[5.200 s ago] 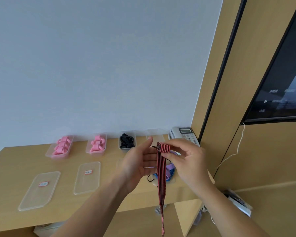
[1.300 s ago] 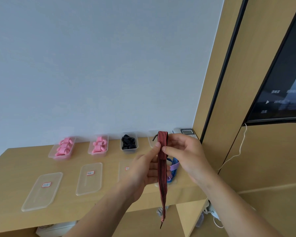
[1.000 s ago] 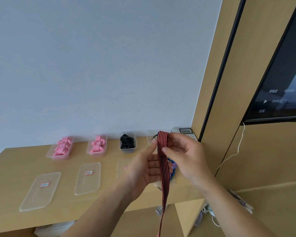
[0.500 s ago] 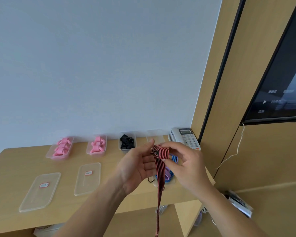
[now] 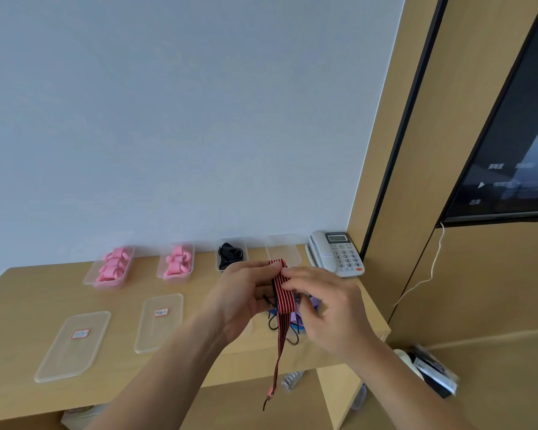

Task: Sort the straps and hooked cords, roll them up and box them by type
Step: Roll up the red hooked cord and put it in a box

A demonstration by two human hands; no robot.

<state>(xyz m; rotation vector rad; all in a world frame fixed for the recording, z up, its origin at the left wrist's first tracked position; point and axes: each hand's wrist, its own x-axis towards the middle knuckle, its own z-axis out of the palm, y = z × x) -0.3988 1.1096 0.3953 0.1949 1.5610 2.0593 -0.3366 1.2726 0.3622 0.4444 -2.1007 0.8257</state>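
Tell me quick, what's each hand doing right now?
Left hand: grips the rolled part of the red-and-black striped cord.
Right hand: pinches the same cord.

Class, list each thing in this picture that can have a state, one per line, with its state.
red-and-black striped cord: partly rolled, tail hanging below the desk edge
left hand: holds the roll
right hand: pinches the roll
two pink-strap boxes: lidless, holding rolls
black-strap box: lidless, holding black straps
rightmost box: lidless, looks empty
two lids: flat on the desk
wall screen: on
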